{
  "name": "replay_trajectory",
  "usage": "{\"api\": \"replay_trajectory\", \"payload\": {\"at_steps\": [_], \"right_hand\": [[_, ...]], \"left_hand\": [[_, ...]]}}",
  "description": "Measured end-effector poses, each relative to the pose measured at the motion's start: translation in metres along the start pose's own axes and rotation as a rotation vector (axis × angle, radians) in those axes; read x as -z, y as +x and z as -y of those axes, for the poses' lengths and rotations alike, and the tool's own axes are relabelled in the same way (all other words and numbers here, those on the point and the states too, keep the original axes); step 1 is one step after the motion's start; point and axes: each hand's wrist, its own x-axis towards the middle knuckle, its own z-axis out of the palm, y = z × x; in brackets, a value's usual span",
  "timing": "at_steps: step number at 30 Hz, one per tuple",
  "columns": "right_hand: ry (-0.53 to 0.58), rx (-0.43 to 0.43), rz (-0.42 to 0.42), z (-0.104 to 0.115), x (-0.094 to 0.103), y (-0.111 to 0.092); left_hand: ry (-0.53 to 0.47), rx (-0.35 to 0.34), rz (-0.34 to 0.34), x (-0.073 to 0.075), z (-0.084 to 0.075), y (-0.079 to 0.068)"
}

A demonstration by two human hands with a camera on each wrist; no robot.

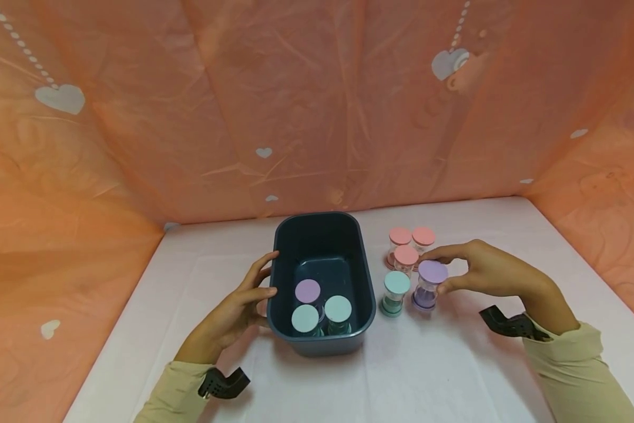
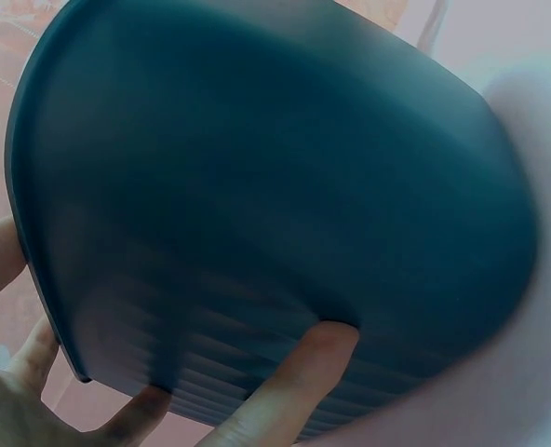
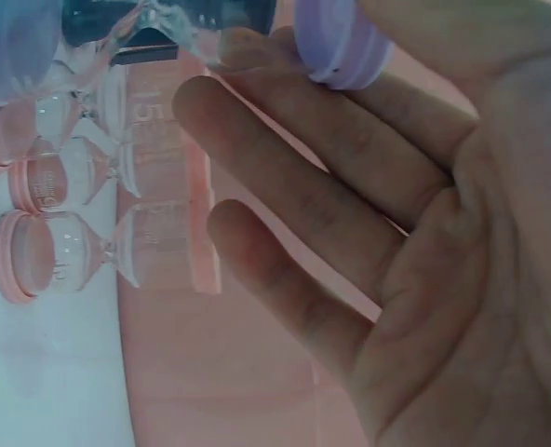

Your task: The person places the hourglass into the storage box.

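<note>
My right hand (image 1: 493, 273) pinches a purple sand timer (image 1: 426, 291) between thumb and fingers, near its lid. The timer stands upright; in the right wrist view its purple lid (image 3: 345, 42) lies by the palm, with the other fingers stretched out beside it. Right next to it is a green sand timer (image 1: 393, 294), and behind are several pink sand timers (image 1: 405, 255). With spread fingers, my left hand (image 1: 232, 317) touches the left side and rim of a dark blue bin (image 1: 329, 346); one fingertip (image 2: 336, 340) presses its wall.
Inside the bin, at its near end, stand a purple-lidded timer (image 1: 308, 291) and two green-lidded timers (image 1: 338, 308). A white cloth (image 1: 401, 376) covers the table. Orange sheeting (image 1: 295, 106) with hearts hangs behind and at both sides.
</note>
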Motion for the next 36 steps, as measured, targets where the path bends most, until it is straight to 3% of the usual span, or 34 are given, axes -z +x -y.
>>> {"api": "replay_trajectory", "payload": {"at_steps": [17,36], "right_hand": [[-0.016,0.05,-0.179,0.012,0.011,-0.001],[-0.063,0.061,-0.197,0.027,0.014,0.002]], "left_hand": [[0.014,0.005,-0.026,0.0,0.001,-0.002],[-0.003,0.013,-0.026,0.0,-0.001,0.0]]}}
